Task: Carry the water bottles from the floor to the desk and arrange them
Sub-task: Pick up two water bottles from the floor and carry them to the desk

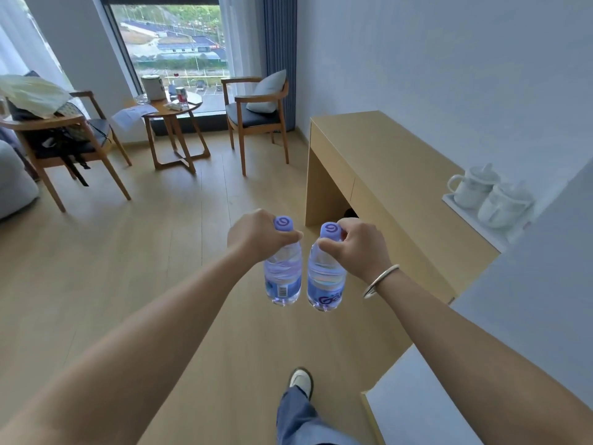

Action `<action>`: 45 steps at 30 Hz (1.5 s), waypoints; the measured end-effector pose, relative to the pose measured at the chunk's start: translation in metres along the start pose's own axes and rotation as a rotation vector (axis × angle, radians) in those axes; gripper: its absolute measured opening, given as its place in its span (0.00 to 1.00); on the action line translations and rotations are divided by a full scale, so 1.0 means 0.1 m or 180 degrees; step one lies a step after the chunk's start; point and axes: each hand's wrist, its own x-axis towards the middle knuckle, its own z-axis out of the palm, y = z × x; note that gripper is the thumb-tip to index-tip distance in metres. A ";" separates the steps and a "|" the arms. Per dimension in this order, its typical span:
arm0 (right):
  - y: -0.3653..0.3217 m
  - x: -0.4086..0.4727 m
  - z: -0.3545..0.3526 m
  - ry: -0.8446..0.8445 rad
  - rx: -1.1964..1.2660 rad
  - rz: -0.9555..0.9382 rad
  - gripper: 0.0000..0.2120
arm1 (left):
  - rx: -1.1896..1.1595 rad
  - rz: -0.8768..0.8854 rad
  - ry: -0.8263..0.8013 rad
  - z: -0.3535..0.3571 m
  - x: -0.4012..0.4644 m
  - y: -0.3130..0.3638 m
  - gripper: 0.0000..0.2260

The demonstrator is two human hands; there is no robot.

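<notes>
Two clear water bottles with purple caps hang side by side above the wooden floor. My left hand grips the neck of the left bottle. My right hand grips the neck of the right bottle; a silver bangle circles that wrist. Both bottles hang upright, almost touching each other. The light wooden desk stands against the wall to the right, just beyond the bottles.
A white tray with two white cups sits at the desk's near right end. Two wooden chairs and a small round table stand by the window. My foot is on the floor below.
</notes>
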 end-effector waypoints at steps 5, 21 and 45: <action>0.19 0.91 0.28 0.0013 0.0012 -0.0006 0.19 | -0.0071 0.0054 -0.0062 0.07 1.03 -0.07 0.22; 0.88 3.02 0.30 0.0243 -0.0151 0.0334 0.17 | 0.0099 0.0365 -0.0076 0.24 3.43 0.42 0.22; 2.59 5.19 0.07 0.1417 -0.0588 0.1807 0.23 | 0.0111 0.1921 -0.1249 1.32 6.66 2.08 0.25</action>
